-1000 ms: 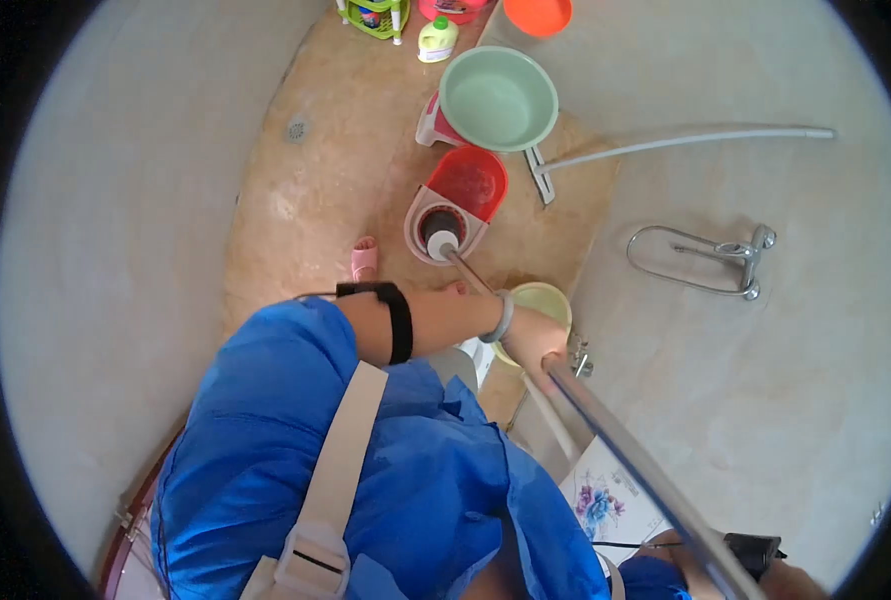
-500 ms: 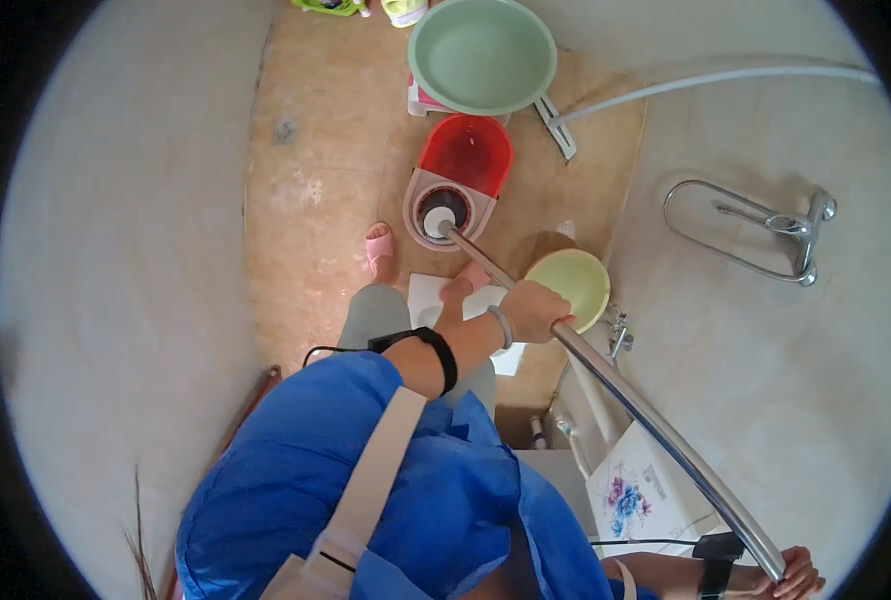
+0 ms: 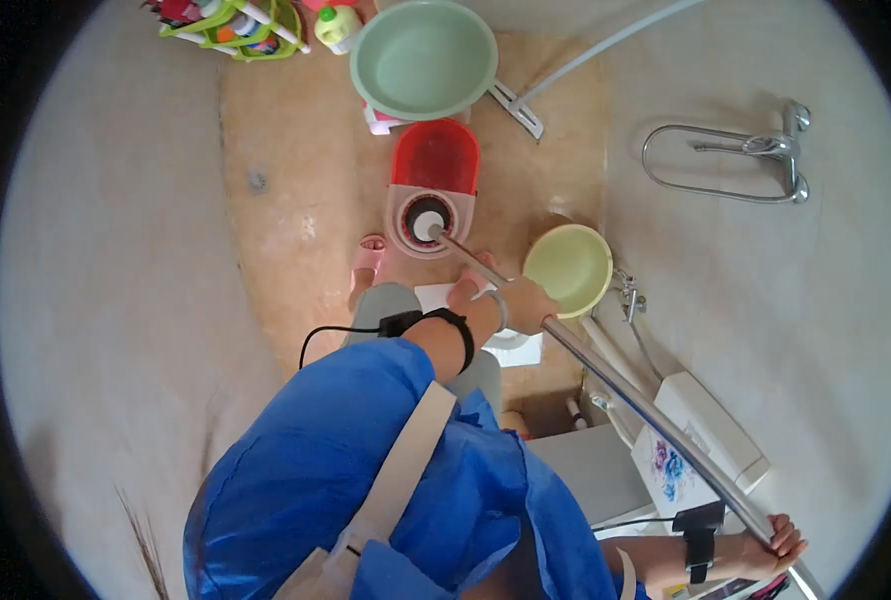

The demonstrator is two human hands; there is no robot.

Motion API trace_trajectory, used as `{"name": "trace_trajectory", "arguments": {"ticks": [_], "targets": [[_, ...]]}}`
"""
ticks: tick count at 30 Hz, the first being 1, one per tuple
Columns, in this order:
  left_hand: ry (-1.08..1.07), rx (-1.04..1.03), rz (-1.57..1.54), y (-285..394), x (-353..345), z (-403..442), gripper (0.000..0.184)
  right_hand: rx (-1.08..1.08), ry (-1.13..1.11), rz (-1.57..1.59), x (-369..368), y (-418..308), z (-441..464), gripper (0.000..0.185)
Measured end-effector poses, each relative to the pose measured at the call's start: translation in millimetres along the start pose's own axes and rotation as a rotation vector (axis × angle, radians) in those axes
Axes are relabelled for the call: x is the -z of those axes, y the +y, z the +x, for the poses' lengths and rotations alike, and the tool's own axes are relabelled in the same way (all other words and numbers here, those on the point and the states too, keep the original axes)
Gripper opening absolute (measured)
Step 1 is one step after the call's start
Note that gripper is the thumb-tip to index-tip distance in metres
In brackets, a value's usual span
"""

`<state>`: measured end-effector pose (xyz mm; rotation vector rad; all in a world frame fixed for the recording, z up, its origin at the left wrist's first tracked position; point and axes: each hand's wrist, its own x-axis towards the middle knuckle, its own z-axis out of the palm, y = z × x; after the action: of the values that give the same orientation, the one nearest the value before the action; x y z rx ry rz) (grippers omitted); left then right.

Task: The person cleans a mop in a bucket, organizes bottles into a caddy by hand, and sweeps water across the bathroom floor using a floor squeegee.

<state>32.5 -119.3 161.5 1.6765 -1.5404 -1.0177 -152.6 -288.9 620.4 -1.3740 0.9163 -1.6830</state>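
A mop (image 3: 655, 420) with a long shiny metal pole slants across the view. Its white round head (image 3: 427, 226) sits in the dark spin basket of a red mop bucket (image 3: 435, 158) with a pale rim. My left hand (image 3: 527, 305) is closed round the middle of the pole. Near the pole's upper end, at the lower right, my right hand (image 3: 777, 548) is wrapped round it, with part of the grip hidden. The mop's fibres are hidden inside the basket.
A green basin (image 3: 424, 60) stands behind the bucket beside a floor squeegee (image 3: 517, 108). To the right are a yellow-green bucket (image 3: 568, 270), a wall faucet (image 3: 780, 147) and a white flowered cistern (image 3: 670, 465). A green rack (image 3: 250, 30) and a bottle (image 3: 337, 28) stand far left. My feet flank the bucket.
My view has shifted, bringing more of the green rack and bottle into sight. The mop pole stands a little more upright over the bucket; both hands keep their hold on it.
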Motion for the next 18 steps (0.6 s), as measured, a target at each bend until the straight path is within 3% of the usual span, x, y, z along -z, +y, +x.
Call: {"name": "trace_trajectory", "arguments": {"ticks": [2, 4, 5, 6, 7, 8, 9, 11, 13, 14, 15, 18], "targets": [[0.051, -0.059, 0.049, 2, 16, -14, 0.013, 0.077, -0.053, -0.126, 38, -15, 9, 0.016], [0.103, 0.028, 0.012, 12, 43, -28, 0.016, 0.121, -0.041, -0.142, -39, -16, -59, 0.049], [0.132, 0.049, -0.036, 22, 77, -41, 0.020, 0.090, -0.128, -0.053, -42, -12, -76, 0.052], [0.158, 0.072, -0.087, 30, 119, -52, 0.024, 0.146, -0.266, -0.166, -54, -8, -105, 0.052], [0.325, 0.079, -0.307, 25, 142, -65, 0.031, 0.038, -0.343, -0.088, -48, 6, -121, 0.053], [0.329, 0.244, -0.206, 46, 198, -94, 0.032, -0.061, -0.330, -0.122, -47, 24, -141, 0.054], [0.415, 0.206, -0.540, 70, 249, -136, 0.029, -0.222, -0.336, -0.116, -45, 48, -159, 0.056], [0.674, 0.419, -0.602, 74, 301, -200, 0.029, -0.517, -0.402, -0.148, -45, 105, -209, 0.055], [0.912, 0.354, -0.527, 65, 332, -281, 0.025, -0.778, -0.498, -0.344, -59, 154, -261, 0.046], [1.033, 0.321, -0.789, 68, 337, -312, 0.011, -0.911, -0.553, -0.282, -42, 201, -283, 0.042], [0.973, 0.207, -0.887, 76, 347, -333, 0.020, -0.974, -0.642, -0.387, -32, 241, -310, 0.038], [1.252, 0.309, -0.733, 52, 328, -383, 0.027, -1.300, -0.765, -0.470, -6, 360, -409, 0.046]]}}
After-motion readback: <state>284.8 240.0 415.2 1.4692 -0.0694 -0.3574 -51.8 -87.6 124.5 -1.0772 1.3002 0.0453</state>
